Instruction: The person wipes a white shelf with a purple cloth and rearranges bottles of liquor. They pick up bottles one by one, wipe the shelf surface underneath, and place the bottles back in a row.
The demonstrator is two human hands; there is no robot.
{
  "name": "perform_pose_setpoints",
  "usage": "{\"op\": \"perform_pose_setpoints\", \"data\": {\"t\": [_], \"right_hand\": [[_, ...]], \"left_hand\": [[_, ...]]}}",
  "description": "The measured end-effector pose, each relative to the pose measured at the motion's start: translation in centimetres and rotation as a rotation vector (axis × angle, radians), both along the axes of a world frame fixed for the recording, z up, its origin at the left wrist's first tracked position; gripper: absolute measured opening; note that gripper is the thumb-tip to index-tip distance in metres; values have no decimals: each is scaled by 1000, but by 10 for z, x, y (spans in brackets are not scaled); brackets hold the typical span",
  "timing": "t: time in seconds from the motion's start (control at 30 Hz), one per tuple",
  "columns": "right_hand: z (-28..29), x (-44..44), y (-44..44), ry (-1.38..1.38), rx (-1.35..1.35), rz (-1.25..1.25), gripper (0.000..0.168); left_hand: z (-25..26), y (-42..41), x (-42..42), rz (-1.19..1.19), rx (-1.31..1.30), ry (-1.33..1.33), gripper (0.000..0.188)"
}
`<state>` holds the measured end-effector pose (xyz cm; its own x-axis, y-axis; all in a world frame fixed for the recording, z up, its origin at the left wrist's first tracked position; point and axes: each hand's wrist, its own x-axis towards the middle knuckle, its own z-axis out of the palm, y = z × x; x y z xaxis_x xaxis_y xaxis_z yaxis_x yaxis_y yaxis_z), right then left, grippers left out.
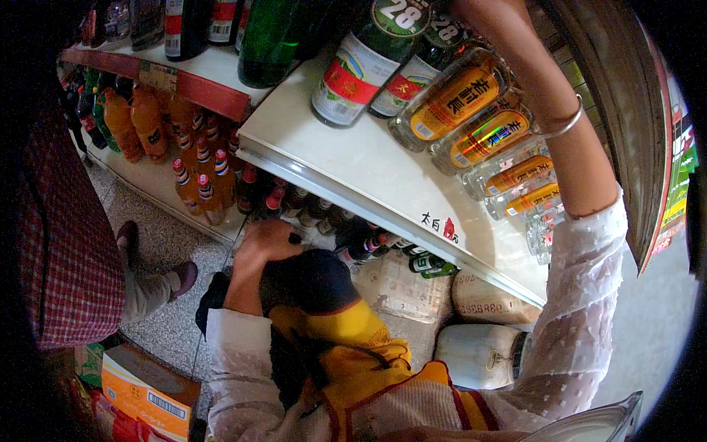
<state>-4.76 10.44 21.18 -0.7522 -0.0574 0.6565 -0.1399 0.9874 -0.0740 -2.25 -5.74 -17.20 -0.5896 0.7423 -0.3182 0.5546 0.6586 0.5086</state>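
My left hand (pixel 266 241) lies over my bent knee, its fingers curled. A small black thing (pixel 295 238) shows at its fingertips; whether it is gripped is unclear. At the top edge, my right hand (pixel 490 10) is largely cut off by the frame, beside the necks of green glass bottles, so its grip is hidden. Below it on a white shelf (pixel 337 152) stand a green bottle with a red and white label (pixel 353 77), a similar bottle (pixel 406 83) behind it, and clear glass bottles with orange labels (pixel 455 102). Handwriting marks the shelf's front.
Orange drink bottles (pixel 201 171) crowd the lower left shelf. Beneath the white shelf are dark bottles (pixel 364 248), a cardboard box (pixel 409 290) and a pale plastic jug (pixel 475 353). A person in a checked garment (pixel 77 243) stands at left, near an orange and white carton (pixel 146 398).
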Motion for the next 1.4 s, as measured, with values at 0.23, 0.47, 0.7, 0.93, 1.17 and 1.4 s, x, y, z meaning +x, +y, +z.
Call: {"op": "perform_pose_setpoints", "data": {"t": [0.23, 0.47, 0.7, 0.93, 1.17, 1.4], "right_hand": [[4, -28, 14, -42, 33, -69, 47], [13, -25, 23, -110, 157, -29, 50], [33, 0, 21, 101, 294, -227, 50], [41, -15, 67, -211, 288, -550, 53], [46, -11, 73, -358, 262, -313, 56], [42, -11, 79, -466, 25, -153, 47]], "left_hand": [[-5, 2, 0, 2, -57, -2, 49], [-23, 10, -3, -13, -51, 56, 49], [-12, 6, 3, -6, -4, 82, 53], [-9, -6, 4, 17, 13, 91, 55], [-17, 0, 2, 0, -26, 78, 55], [2, -2, 2, -30, -55, -6, 61]]}}
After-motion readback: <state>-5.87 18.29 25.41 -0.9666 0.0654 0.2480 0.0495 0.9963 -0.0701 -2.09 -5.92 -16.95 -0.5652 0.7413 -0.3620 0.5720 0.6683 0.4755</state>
